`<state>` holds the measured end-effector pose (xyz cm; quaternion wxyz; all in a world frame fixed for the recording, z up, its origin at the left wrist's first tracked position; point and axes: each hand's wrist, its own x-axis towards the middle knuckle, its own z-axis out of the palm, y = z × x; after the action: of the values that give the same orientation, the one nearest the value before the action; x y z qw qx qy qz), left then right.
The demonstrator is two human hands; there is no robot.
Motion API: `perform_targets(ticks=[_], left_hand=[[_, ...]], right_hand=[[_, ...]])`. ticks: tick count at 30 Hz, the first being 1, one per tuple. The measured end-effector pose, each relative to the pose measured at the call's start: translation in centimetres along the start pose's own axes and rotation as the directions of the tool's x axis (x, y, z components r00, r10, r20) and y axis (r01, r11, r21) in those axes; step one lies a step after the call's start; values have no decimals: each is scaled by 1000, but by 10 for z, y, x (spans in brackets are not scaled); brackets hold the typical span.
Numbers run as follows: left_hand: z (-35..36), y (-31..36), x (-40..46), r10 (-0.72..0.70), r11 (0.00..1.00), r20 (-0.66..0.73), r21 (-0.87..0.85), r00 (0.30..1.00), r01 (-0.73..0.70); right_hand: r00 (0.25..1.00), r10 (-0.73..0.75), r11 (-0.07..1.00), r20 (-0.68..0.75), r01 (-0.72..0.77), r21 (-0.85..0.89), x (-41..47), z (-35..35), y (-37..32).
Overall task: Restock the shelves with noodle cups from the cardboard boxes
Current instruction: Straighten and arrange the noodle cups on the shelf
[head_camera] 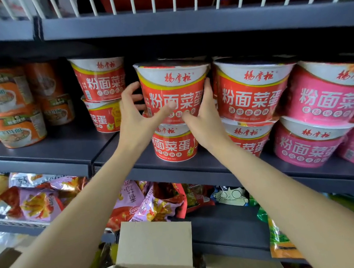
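A red paper noodle cup with a white rim band and yellow stripe point(174, 91) is held between both hands at the front of the dark grey metal shelf point(110, 147), its base on or just over the lid of a second red noodle cup point(174, 143) that stands on the shelf board; whether the two cups fully touch cannot be told. The two-high stacking appears to follow the pattern beside it: a stack of two red cups point(251, 106) just to the right, two pink cups point(317, 115) beyond that, and another red pair point(102, 94) set further back on the left, so the held cup likely goes here to fill the gap in the front row with its label facing out. The left hand point(134, 114) wraps the cup's left side, fingers curled round the back and thumb across the front face; the right hand point(203, 117) presses the right side with fingers upright against the wall and thumb reaching onto the front low down. So the grip is two hands clamped on opposite sides of the cup, steadying it. Both forearms reach up and forward, bare, converging on the cup. Below, an open brown cardboard box point(155, 249) sits with a flap raised; its contents are hidden.
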<state>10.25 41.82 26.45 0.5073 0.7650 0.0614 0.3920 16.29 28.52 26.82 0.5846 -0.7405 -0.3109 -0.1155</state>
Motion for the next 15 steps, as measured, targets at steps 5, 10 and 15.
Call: perform_targets(ticks=[5, 10, 15], left_hand=[[8, 7, 4, -50, 999, 77, 17, 996, 49], [9, 7, 5, -43, 996, 58, 84, 997, 38], [11, 2, 3, 4, 994, 33, 110, 999, -7]], right_hand=[[998, -51, 995, -22, 49, -91, -7, 4, 6], [996, -86, 980, -20, 81, -183, -10, 4, 8], [998, -64, 986, -12, 61, -155, -7, 1, 8]])
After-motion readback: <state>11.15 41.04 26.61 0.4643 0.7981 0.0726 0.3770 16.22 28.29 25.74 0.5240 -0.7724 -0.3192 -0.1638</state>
